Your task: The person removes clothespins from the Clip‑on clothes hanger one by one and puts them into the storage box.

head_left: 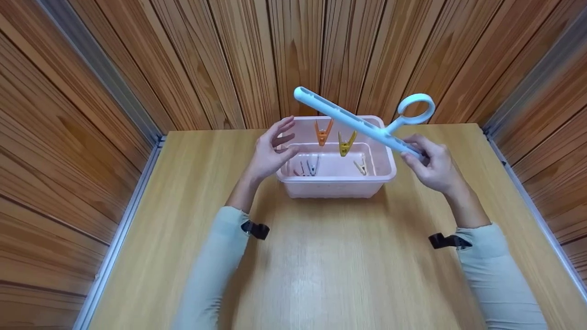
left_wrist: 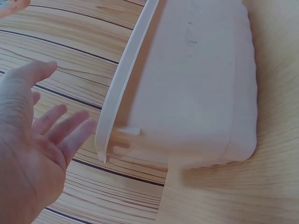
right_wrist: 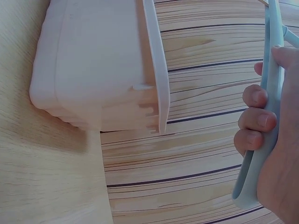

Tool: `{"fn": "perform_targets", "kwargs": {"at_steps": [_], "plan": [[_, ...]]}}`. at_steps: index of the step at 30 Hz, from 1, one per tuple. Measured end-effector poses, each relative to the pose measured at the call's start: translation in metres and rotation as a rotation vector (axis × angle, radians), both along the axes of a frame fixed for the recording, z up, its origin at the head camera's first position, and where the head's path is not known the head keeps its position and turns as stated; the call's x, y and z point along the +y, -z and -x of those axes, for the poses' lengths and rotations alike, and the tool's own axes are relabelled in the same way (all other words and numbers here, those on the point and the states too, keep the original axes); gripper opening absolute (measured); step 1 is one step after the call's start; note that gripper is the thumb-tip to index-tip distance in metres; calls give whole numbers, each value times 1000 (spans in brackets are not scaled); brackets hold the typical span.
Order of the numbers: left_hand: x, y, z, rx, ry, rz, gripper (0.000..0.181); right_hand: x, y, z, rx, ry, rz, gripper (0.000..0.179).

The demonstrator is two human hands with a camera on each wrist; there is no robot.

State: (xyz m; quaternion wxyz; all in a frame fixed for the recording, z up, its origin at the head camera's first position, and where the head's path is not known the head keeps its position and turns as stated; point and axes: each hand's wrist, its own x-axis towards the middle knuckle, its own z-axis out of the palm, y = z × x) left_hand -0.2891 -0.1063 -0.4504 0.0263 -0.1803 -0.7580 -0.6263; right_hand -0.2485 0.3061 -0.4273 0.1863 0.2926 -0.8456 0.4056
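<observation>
The right hand (head_left: pixel 433 165) curls its fingers round one end of a light-blue plastic hanger (head_left: pixel 348 119), thumb laid along the bar. The hanger is a smooth, slim bar with a rounded far tip and a hollow channel running down its length; it slants up and leftward from the grip, above the bin. Just above the right hand, a short stem branches off the bar and ends in a glossy ring (head_left: pixel 416 97).

The left hand (head_left: pixel 270 153) holds nothing, its fingers spread apart with a wide gap to the thumb, beside the left rim of the bin.

Between the two hands stands the pale pink plastic bin (head_left: pixel 332 188), a rounded rectangle with a flared lip and a rippled lower edge. To the left of the right hand, below the bar, show a V-shaped orange clip (head_left: pixel 323 136) and a mustard-yellow clip (head_left: pixel 345 145); they seem to hang from the bar, though the head view leaves this unsure. Lower, inside the bin, lie a grey clip (head_left: pixel 313 166) and a cream clip (head_left: pixel 361 167).

Under both hands spreads a light, fine-grained wooden table (head_left: pixel 312 256); beyond them rises a wall of reddish-brown boards (head_left: pixel 247 59) with dark seams.
</observation>
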Motion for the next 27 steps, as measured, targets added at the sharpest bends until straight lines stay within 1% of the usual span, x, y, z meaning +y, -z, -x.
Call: {"fn": "perform_targets", "kwargs": {"at_steps": [4, 8, 12, 17, 21, 27], "plan": [[8, 1, -10, 24, -32, -32, 75, 2, -1, 2, -24, 1, -10, 24], [19, 2, -22, 67, -53, -66, 78, 2, -2, 5, -42, -5, -23, 25], [31, 1, -33, 114, -76, -87, 78, 4, -1, 10, -32, -20, -29, 27], [40, -2, -45, 168, -102, -126, 77, 0, 1, 13, -6, -45, -45, 27], [47, -5, -51, 195, -129, -154, 76, -4, 3, 14, 13, -50, -70, 24], [58, -9, -56, 203, -122, -181, 74, -8, 7, 14, -14, -42, -67, 24]]}}
